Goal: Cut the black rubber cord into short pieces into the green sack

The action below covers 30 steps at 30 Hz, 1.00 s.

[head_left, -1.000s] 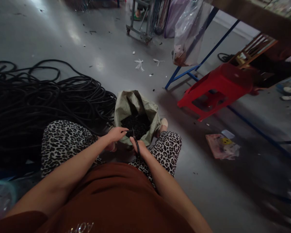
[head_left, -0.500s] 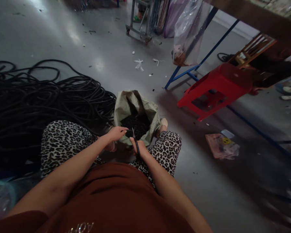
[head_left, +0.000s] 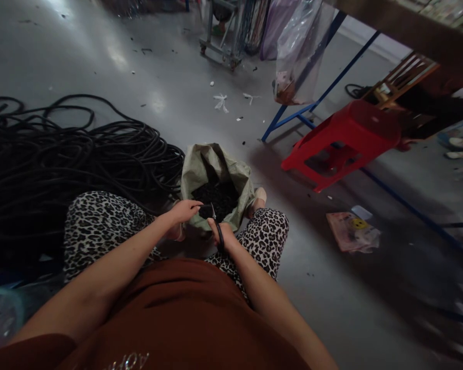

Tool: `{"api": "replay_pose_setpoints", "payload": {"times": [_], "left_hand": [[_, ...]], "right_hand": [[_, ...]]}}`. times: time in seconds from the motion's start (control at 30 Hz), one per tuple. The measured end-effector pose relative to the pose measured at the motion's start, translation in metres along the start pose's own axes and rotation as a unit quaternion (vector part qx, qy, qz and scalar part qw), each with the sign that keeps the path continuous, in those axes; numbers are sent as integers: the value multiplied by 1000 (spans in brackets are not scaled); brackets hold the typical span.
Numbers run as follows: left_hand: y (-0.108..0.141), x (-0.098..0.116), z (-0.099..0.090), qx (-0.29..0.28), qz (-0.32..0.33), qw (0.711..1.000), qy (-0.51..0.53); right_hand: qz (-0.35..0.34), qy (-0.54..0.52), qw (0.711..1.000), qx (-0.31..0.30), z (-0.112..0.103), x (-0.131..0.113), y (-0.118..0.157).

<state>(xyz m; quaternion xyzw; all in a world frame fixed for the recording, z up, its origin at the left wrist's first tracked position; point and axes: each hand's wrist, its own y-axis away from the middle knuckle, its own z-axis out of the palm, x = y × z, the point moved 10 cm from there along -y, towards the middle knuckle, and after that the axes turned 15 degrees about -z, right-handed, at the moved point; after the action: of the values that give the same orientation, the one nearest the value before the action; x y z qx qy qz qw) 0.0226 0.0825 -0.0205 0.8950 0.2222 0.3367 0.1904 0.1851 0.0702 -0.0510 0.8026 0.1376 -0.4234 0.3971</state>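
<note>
My left hand is closed on a length of black rubber tubing, or thick cord; its end sticks out past my fingertips over the sack. In my right hand is a pair of scissors with dark handles, its blades at the tubing's end. Below both hands an open pale green woven sack stands between my feet, with many small black cut pieces inside. A large tangled heap of the black tubing lies to the left on the floor.
On the right a red plastic stool lies tilted near a blue-legged table with a clear plastic bag hanging from it. A printed plastic packet is on the floor. A wheeled metal cart stands at the back. Bottom left is a translucent tub.
The scissors have turned slightly in my right hand and their blades now meet the tubing further right. A little more of the tubing's end shows past my left fingertips.
</note>
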Motion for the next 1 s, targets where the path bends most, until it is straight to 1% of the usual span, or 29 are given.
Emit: {"api": "replay_pose_setpoints", "payload": {"times": [0.1,0.23,0.33,0.47,0.67,0.87,1.0], "left_hand": [[1,0,-2,9,0,1000,-8],[1,-2,-10,44,-13,999,-10],[0,-3,-14,63,-16,998,-2],[-3,-7,-12,71,-10,997,11],[-3,-7,-11,73,-6,997,10],[0,1,-7,52,4,999,1],[1,3,-4,41,9,999,-6]], "right_hand": [[9,-5,1000,11,-2,3,0],[8,7,1000,9,-3,3,-1],[-4,33,999,-4,-4,-1,-3],[-21,71,997,-28,-2,-4,-5],[-47,89,994,-43,5,-5,-7],[-55,92,992,-60,10,-4,-9],[-52,86,993,-64,13,1,-12]]}}
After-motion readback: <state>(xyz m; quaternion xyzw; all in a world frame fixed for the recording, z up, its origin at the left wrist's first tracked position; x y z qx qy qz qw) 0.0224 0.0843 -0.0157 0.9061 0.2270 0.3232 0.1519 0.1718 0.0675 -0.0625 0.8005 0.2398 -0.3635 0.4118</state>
